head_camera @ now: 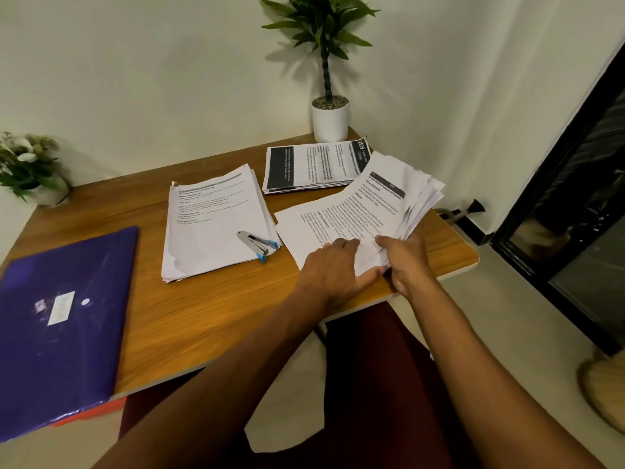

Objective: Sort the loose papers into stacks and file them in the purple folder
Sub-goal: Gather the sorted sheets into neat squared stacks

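Pinching the fanned papers point(358, 211) w/ your right hand point(406, 262) at the table point(220, 316) edge, left hand point(333, 265) flat on top, you needed to square them before stacking; purple folder point(64, 316) lay far left, untouched.

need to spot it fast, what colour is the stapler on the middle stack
Silver stapler with blue ends; head view.
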Demonstrator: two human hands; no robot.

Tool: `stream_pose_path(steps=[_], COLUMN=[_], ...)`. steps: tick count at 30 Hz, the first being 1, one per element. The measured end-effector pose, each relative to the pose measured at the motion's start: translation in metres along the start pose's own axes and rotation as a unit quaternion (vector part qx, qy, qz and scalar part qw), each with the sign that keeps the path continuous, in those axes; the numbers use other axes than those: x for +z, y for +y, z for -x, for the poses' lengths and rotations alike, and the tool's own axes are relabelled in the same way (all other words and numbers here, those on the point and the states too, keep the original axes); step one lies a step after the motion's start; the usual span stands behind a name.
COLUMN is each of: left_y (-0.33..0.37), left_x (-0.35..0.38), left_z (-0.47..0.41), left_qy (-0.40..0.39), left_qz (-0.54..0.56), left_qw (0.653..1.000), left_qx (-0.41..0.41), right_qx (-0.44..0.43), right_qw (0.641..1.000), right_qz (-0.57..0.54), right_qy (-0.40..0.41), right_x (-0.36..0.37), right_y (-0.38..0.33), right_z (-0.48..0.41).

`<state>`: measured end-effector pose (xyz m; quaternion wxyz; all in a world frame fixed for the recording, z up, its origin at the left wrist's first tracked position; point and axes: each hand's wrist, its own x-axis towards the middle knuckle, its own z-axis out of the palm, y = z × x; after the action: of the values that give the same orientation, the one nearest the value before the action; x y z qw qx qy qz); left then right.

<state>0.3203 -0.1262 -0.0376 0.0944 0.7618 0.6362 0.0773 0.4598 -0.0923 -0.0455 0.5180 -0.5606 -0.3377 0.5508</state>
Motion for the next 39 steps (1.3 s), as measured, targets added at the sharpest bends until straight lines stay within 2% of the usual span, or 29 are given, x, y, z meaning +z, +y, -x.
stream_pose_path(steps=[2, 4, 8, 10, 13, 16, 18, 21, 22, 26, 29, 35, 39], left_y=[-0.009, -0.024, -0.05, -0.064, -0.091, -0.118, -0.131, -0.148, -0.15, -0.16, -0.166, -0.17, -0.168], left_x=[-0.009, -0.02, -0.06, -0.089, -0.125, -0.138, -0.134, -0.129, -0.131, -0.154, -0.164, -0.122, -0.128], left_z=[0.001, 0.004, 0.01, 0.008, 0.014, 0.032, 0.042, 0.063, 0.07, 0.097, 0.112, 0.129, 0.129], left_qy=[0.023, 0.069, 0.219, 0.22, 0.161, 0.134, 0.162, 0.252, 0.282, 0.386, 0.424, 0.377, 0.4], left_qz=[0.109, 0.226, 0.316, 0.343, 0.415, 0.522, 0.578, 0.618, 0.606, 0.499, 0.477, 0.529, 0.553], left_qw=[0.993, 0.97, 0.918, 0.903, 0.885, 0.834, 0.789, 0.726, 0.726, 0.765, 0.765, 0.75, 0.725], left_qx=[-0.032, -0.06, -0.098, -0.138, -0.136, -0.118, -0.13, -0.164, -0.163, -0.13, -0.087, -0.119, -0.092], right_qx=[-0.002, -0.014, -0.036, -0.06, -0.076, -0.068, -0.051, -0.06, -0.077, -0.168, -0.204, -0.195, -0.212], right_qw=[0.999, 0.999, 0.997, 0.995, 0.983, 0.969, 0.964, 0.956, 0.954, 0.935, 0.928, 0.915, 0.926], right_qz=[0.005, -0.015, -0.068, -0.075, -0.085, -0.033, -0.04, -0.016, 0.01, 0.098, 0.098, 0.177, 0.124], right_qy=[0.038, 0.048, 0.005, -0.032, -0.146, -0.234, -0.257, -0.285, -0.29, -0.298, -0.295, -0.305, -0.288], right_x=[0.002, -0.001, -0.014, -0.013, 0.006, 0.054, 0.088, 0.133, 0.145, 0.178, 0.182, 0.176, 0.171], right_y=[-0.004, -0.012, -0.042, -0.064, -0.092, -0.094, -0.084, -0.069, -0.066, -0.066, -0.068, -0.034, -0.041], right_z=[-0.003, -0.006, -0.021, -0.027, -0.02, -0.006, 0.002, 0.018, 0.024, 0.044, 0.053, 0.062, 0.064])
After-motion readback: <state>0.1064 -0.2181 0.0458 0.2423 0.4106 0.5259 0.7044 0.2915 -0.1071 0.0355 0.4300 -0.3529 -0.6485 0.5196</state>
